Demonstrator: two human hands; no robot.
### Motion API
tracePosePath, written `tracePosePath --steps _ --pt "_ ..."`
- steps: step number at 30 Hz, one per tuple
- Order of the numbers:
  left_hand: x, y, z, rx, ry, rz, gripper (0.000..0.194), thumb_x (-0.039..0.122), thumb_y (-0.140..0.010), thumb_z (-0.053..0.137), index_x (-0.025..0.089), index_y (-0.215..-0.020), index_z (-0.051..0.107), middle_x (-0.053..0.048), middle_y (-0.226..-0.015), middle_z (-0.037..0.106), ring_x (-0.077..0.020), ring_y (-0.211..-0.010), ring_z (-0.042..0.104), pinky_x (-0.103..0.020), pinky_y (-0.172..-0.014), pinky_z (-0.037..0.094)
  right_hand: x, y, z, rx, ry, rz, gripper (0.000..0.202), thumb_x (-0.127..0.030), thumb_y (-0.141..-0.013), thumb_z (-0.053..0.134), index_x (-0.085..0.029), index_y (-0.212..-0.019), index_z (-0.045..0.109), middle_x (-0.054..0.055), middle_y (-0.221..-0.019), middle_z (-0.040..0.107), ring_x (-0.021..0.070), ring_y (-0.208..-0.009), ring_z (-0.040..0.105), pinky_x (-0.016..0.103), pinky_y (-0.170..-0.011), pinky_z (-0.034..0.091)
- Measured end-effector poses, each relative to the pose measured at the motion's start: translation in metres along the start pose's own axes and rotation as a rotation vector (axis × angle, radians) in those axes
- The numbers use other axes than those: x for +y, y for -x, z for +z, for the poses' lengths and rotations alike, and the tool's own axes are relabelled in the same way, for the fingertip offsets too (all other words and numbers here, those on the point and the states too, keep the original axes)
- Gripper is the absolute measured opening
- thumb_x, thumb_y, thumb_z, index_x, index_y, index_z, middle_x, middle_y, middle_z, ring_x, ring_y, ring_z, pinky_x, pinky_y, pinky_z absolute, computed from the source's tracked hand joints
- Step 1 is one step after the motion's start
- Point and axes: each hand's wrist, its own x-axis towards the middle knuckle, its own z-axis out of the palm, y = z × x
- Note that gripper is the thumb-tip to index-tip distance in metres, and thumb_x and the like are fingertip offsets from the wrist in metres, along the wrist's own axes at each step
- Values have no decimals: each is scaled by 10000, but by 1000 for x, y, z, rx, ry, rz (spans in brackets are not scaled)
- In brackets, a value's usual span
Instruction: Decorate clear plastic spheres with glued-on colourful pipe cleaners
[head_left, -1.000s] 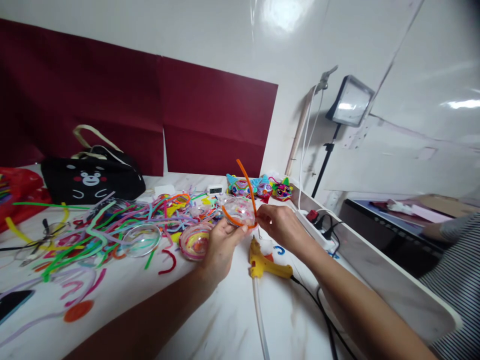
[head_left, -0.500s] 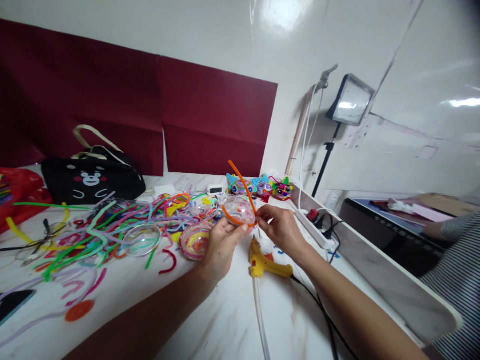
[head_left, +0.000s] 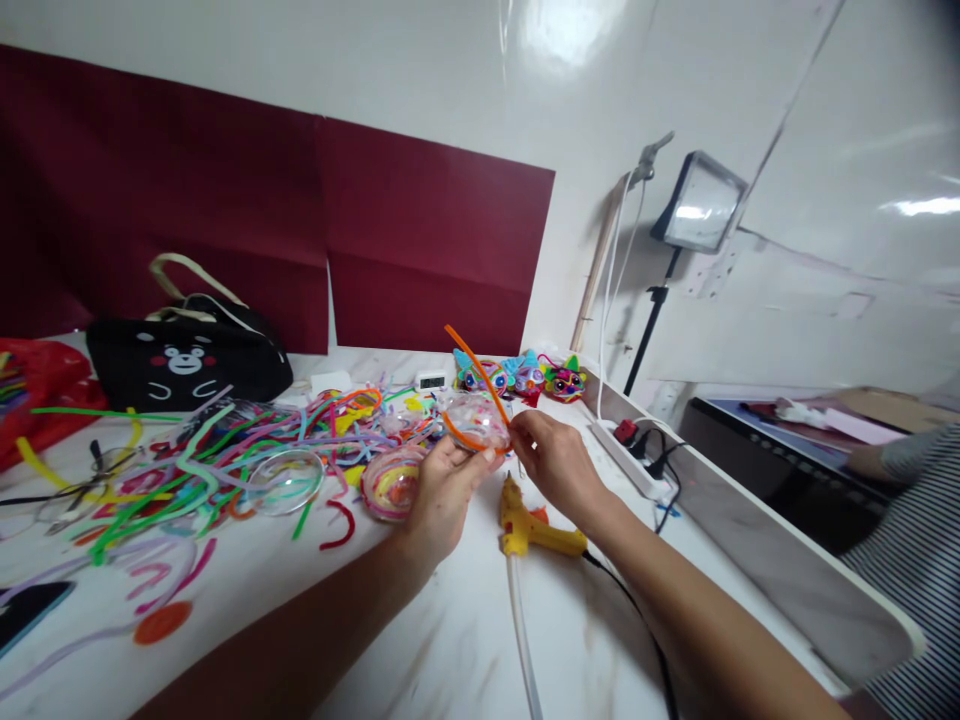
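Note:
My left hand (head_left: 448, 492) holds a clear plastic dome (head_left: 474, 415) between thumb and fingers. An orange pipe cleaner (head_left: 472, 356) runs along the dome's near edge, and its free end sticks up to the upper left. Closed at the dome's right side, my right hand (head_left: 551, 452) pinches this pipe cleaner. Just below the hands lies a yellow glue gun (head_left: 536, 530) with its nozzle up and a clear glue stick (head_left: 523, 635) in its back. Another clear dome with coloured coils (head_left: 391, 485) rests beside my left hand.
Loose pipe cleaners (head_left: 217, 465) pile up at the left, with a clear dome (head_left: 286, 480) among them. Behind stand a black bag (head_left: 187, 360), a small timer (head_left: 431, 380) and colourful masks (head_left: 525, 372). A power strip (head_left: 634, 465) and a person's striped sleeve (head_left: 919, 455) are at right.
The orange pipe cleaner's free end has tipped a little to the left. My right hand has shifted slightly at the dome's edge; my left hand has hardly moved.

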Motion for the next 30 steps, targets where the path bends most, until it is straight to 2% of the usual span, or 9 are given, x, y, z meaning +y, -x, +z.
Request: tracePosePath --steps 4,10,20,26,30 --pt "1 0 1 -3 -2 3 388 163 -601 868 150 -929 661 -55 -921 761 -225 -946 704 -430 -958 522 6 -4 -5 -7 -107 -23 97 -123 -883 549 -181 -842 615 11 -731 674 126 -612 613 202 -600 434" --pt "2 1 2 -11 10 -6 405 158 -604 866 150 -955 667 -57 -946 764 -211 -943 703 -413 -959 523 8 -2 -4 46 -178 -40 102 -120 -872 539 -183 -881 619 6 -737 680 125 -624 638 199 -599 464" --pt "2 0 1 -4 40 -28 395 150 -602 861 156 -932 644 -58 -968 765 -235 -1014 695 -445 -992 512 5 6 6 145 -116 -127 144 -137 -923 515 -167 -934 656 35 -771 629 140 -644 593 226 -595 444" --pt "0 0 -2 -9 64 -34 376 139 -611 854 157 -919 639 -51 -967 758 -219 -1011 688 -436 -996 507 6 9 11 184 -118 -181 177 -151 -947 484 -164 -988 655 64 -833 642 160 -711 621 247 -640 494" --pt "1 -2 -3 -2 79 -37 357 149 -603 855 157 -889 641 -48 -930 753 -223 -1001 685 -426 -984 505 2 14 10 169 -118 -212 236 -135 -905 503 -151 -1099 636 94 -940 642 180 -789 634 278 -694 535"
